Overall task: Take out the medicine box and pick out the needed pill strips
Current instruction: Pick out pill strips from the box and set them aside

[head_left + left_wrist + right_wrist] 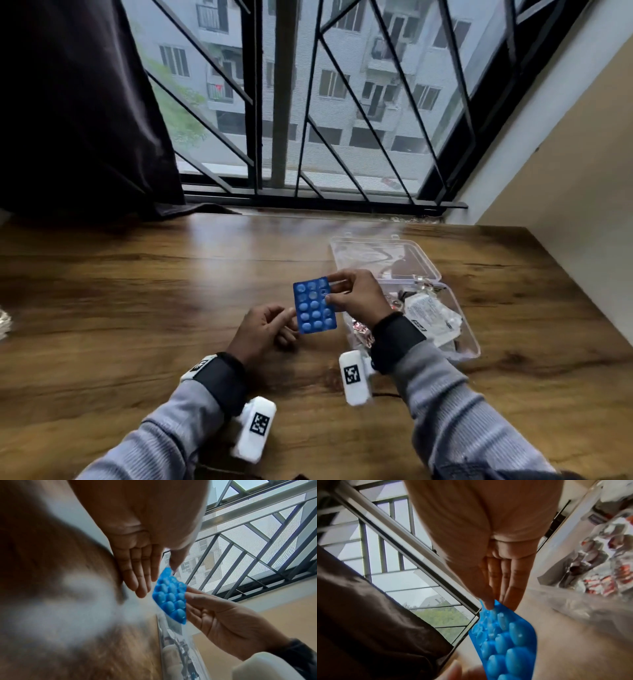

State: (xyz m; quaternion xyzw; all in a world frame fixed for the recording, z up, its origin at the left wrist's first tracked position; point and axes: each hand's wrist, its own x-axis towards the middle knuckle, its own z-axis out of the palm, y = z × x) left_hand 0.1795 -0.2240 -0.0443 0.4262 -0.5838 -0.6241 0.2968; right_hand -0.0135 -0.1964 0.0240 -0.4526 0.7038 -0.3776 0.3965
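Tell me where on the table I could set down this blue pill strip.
Bare wood lies left of the left hand and between the hands and the window sill. The open medicine box on the right is crowded with packets.

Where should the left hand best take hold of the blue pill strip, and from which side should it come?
Probably its bare lower-left edge, coming from the left. The blue pill strip stands upright, and the right hand pinches its upper right, so the left hand finds that edge free.
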